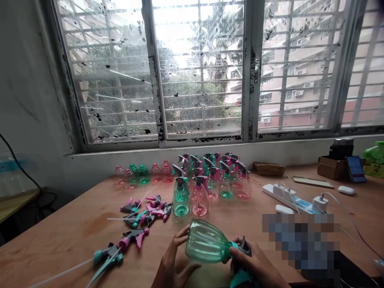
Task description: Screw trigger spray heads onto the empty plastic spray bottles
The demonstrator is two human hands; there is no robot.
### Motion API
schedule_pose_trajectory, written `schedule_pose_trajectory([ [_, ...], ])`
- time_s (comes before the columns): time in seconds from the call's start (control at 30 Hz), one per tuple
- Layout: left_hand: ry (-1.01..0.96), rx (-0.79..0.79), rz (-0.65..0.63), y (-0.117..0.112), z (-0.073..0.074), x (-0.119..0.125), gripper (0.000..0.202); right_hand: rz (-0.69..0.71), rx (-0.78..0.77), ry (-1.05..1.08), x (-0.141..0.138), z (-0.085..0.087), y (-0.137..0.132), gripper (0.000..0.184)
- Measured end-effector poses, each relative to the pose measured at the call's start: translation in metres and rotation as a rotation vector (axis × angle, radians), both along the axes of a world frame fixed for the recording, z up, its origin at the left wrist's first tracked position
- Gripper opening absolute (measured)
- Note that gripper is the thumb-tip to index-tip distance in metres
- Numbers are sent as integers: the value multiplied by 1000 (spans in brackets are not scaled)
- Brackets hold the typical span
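A green clear spray bottle point(207, 242) lies tilted in front of me, its base toward the left and its neck toward the right. My right hand point(247, 260) is closed around its teal collar and dark grey spray head point(245, 247). At the base, my left hand point(174, 260) is open, fingers and thumb spread around the bottle's end. Its fingertips are partly hidden behind the base, so contact is unclear. Left of my hands lie several loose pink, teal and grey spray heads point(135, 238), some with thin white tubes.
Behind the bottle stand several spray bottles with heads fitted point(199, 200). Several headless bottles point(144, 175) line the back left. To the right are a white power strip point(288, 200) with cables, a phone point(356, 169), a cardboard box point(330, 167) and a brown pouch point(268, 169).
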State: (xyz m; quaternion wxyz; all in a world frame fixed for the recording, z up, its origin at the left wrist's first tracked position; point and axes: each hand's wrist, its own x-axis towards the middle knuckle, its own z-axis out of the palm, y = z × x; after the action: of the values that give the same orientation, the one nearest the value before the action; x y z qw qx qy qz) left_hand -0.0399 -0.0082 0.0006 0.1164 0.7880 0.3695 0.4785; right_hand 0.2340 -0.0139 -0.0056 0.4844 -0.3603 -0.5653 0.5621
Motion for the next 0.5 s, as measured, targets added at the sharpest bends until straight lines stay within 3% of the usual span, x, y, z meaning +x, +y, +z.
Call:
schedule_pose_trajectory([
  [0.17, -47, -46, -64, 2, -6, -2, 34, -7, 51, -66, 3, -3, 3, 51],
  [0.37, -100, 106, -37, 2, -10, 5, 36, 87, -23, 42, 2, -5, 4, 58],
  [0.43, -122, 69, -27, 0, -11, 6, 35, 76, -21, 41, 3, -5, 2, 58],
  [0.5, -177, -67, -55, -3, -11, 7, 46, -13, 50, -34, 5, -2, -4, 52],
])
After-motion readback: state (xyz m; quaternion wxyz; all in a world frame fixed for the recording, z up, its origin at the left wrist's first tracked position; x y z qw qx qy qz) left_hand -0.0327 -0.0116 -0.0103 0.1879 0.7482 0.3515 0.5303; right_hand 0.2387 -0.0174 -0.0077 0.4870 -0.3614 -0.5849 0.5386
